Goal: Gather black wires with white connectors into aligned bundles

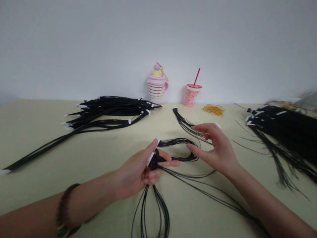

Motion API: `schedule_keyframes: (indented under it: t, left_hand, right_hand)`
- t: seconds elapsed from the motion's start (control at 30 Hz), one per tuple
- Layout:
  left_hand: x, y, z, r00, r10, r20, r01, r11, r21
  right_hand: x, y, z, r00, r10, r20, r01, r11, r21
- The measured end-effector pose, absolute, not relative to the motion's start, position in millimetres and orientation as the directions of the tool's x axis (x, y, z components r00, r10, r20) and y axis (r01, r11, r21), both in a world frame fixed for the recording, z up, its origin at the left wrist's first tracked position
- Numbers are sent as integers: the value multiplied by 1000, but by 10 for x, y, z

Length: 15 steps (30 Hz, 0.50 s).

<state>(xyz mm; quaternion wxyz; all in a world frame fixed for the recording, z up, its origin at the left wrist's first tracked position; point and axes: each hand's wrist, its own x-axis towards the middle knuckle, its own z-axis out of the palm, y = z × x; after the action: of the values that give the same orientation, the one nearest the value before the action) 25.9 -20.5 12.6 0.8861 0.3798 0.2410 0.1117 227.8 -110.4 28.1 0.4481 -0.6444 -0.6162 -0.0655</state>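
Note:
Black wires (162,211) with a white piece at one end are gathered in my left hand (148,165), whose fingers wrap round the bundle. Some of these wires loop down below the hand, others trail off to the lower right, and one loop curves out to the right. Just beside that curve is my right hand (213,148), its thumb and fingers apart and nothing visible between them. Whether the thumb touches the loop I cannot tell. Behind the right hand lies a loose bunch of black wires (183,122) with a black connector at its end.
A pile of black wire bundles (111,109) with white ends lies at the back left. Another heap of black wires (292,132) fills the right side. Against the wall stand a striped jug (156,91) and a pink cup (192,96) with a straw; rubber bands (213,110) lie nearby.

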Motion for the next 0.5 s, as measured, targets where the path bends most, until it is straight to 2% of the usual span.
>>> schedule_keyframes:
  t: [0.07, 0.17, 0.23, 0.33, 0.5]
  left_hand:
    - [272, -211, 113, 849, 406, -338, -31, 677, 736]
    - [289, -213, 89, 845, 424, -328, -47, 668, 742]
    - [295, -210, 71, 847, 424, -321, -51, 666, 744]
    - [297, -212, 53, 854, 419, -309, -54, 662, 748]
    - [298, -228, 63, 855, 413, -314, -59, 679, 732]
  right_hand:
    - [2113, -1176, 342, 130, 718, 684, 851, 273, -448]
    - [1886, -1261, 346, -96, 798, 595, 820, 402, -407]
    - [1792, -1276, 289, -180, 833, 523, 834, 411, -368]
    - [1736, -1245, 183, -193, 874, 446, 870, 363, -333]
    - [1690, -1192, 115, -189, 877, 442, 902, 333, -274]
